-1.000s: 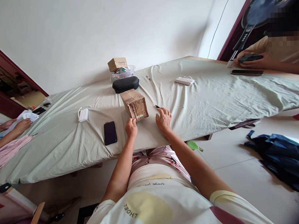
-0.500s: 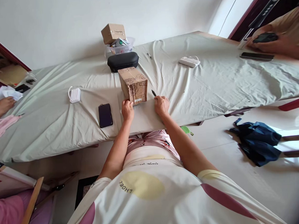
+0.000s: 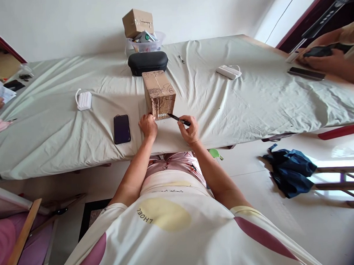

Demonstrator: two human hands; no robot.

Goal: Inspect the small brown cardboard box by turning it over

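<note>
A taped brown cardboard box (image 3: 158,93) stands on the sheet-covered table (image 3: 237,102) right in front of me. My left hand (image 3: 148,126) rests closed against the box's near lower left corner. My right hand (image 3: 189,129) is closed round a black pen (image 3: 178,119), whose tip points at the box's near face by a small white label. A dark phone (image 3: 121,128) lies flat just left of my left hand.
Behind the box lie a black case (image 3: 147,62) and a clear tub (image 3: 145,44) topped by a small carton. A white charger (image 3: 83,100) is at left, a white power strip (image 3: 228,71) at right. Other people's hands appear at both table ends. Blue cloth (image 3: 289,172) lies on the floor.
My right hand picked the black pen up off the sheet and brought its tip toward the box's near face. My left hand stayed at the box corner. The view shifted slightly.
</note>
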